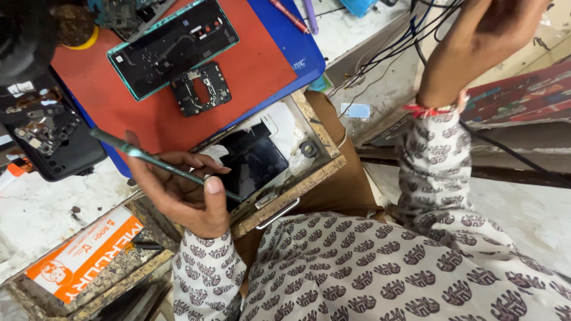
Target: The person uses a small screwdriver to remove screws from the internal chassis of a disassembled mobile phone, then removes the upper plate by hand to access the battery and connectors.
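My left hand (181,193) is palm up over the edge of the bench, shut on a thin teal-grey metal tool (143,156) that slants from upper left to lower right. Just beyond its fingers an open wooden drawer (309,178) holds a dark phone screen (256,163). My right hand (493,27) is raised at the top right edge, fingers curled beside black cables (428,24); what it grips is hidden. A red thread band (434,110) circles that wrist. Both sleeves are white with a dark print.
A red mat (250,77) on a blue board carries an opened phone in a teal frame (172,47) and a small black cover plate (201,89). Another opened black phone (50,131) lies at the left. An orange box (83,252) sits lower left.
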